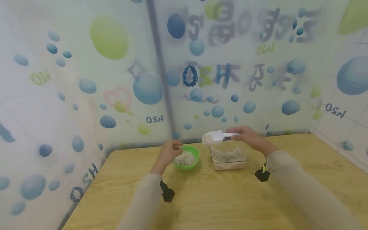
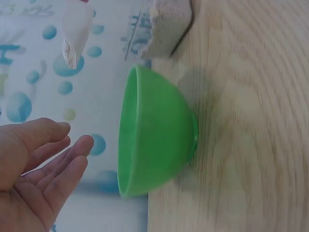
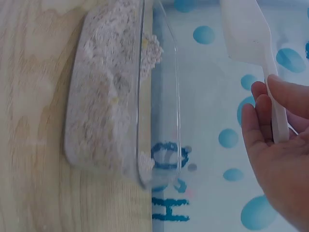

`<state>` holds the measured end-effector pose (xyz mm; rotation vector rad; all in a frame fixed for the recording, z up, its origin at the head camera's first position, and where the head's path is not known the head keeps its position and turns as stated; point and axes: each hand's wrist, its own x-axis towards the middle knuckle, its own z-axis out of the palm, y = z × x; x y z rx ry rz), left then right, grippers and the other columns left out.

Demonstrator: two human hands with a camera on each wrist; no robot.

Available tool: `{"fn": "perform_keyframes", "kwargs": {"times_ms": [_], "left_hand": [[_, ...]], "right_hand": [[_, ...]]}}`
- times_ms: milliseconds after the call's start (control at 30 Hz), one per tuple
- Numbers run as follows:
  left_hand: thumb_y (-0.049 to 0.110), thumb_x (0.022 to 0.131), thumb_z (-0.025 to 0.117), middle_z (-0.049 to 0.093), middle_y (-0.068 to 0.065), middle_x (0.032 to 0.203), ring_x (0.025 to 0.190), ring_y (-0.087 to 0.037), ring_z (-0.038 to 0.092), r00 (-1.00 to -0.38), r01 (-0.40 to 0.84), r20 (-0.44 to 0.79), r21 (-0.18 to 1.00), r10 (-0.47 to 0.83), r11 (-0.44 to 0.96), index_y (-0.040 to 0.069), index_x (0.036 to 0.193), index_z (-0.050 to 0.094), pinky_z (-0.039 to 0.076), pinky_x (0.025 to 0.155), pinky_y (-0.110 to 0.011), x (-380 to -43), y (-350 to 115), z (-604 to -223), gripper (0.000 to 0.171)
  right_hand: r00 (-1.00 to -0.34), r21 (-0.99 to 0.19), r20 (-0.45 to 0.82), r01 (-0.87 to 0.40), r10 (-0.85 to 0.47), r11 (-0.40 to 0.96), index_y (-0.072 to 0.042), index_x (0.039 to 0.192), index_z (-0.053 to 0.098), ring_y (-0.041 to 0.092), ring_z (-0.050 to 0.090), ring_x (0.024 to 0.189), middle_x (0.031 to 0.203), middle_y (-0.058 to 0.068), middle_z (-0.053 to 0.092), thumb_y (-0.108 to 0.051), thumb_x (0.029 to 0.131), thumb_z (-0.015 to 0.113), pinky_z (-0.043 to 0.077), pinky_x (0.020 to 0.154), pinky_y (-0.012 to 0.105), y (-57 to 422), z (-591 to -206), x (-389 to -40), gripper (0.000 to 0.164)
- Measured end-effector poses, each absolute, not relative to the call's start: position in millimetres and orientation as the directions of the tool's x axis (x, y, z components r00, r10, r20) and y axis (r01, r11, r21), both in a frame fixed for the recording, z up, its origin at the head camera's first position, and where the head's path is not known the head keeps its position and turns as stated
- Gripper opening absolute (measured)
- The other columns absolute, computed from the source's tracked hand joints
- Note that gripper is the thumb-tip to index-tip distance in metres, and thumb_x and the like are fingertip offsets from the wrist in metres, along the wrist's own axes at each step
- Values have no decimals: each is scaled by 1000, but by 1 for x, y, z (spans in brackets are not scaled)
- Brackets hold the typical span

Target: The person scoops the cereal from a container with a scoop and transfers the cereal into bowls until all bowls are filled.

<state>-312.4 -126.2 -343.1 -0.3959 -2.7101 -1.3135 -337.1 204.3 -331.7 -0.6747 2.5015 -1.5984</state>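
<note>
My right hand (image 1: 249, 137) grips the handle of a white scoop (image 1: 219, 135), holding it above the table. Pale flakes that look like oats (image 1: 207, 138) lie in the scoop's front end. Below it stands a clear rectangular container (image 1: 230, 162), partly filled with the same pale flakes (image 3: 104, 96). To its left, a green bowl (image 1: 188, 167) holds a heap of flakes (image 1: 185, 158). Beside the bowl's left rim hovers my left hand (image 1: 168, 154). In the left wrist view its loosely bent fingers (image 2: 67, 181) are apart from the bowl and hold nothing.
The bowl and container stand near the back of a light wooden table (image 1: 212, 198). Behind it hangs a pale sheet (image 1: 253, 80) printed with blue and green dots. A dark wrist mount (image 1: 167, 192) sits on the left sleeve, another (image 1: 262, 174) on the right.
</note>
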Motion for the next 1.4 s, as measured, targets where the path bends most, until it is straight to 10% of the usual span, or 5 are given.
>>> {"fn": "perform_keyframes", "kwargs": {"times_ms": [800, 1400], "left_hand": [[-5, 81, 63, 65, -18, 93, 78, -26, 64, -977, 211, 149, 735, 150, 645, -7, 103, 65, 54, 65, -35, -308, -160, -360, 22], [-10, 80, 63, 64, -24, 98, 75, -28, 66, -978, 203, 133, 764, 158, 612, -12, 101, 65, 55, 62, -32, -307, -161, -364, 21]], "right_hand": [[-903, -826, 103, -312, -417, 470, 7, 115, 61, 34, 53, 107, 119, 23, 57, -1, 88, 58, 47, 86, 44, 148, -336, -358, 28], [-749, -584, 223, -615, -624, 530, 11, 106, 64, 38, 57, 101, 106, 23, 64, 6, 84, 58, 44, 89, 50, 136, -316, -367, 23]]}}
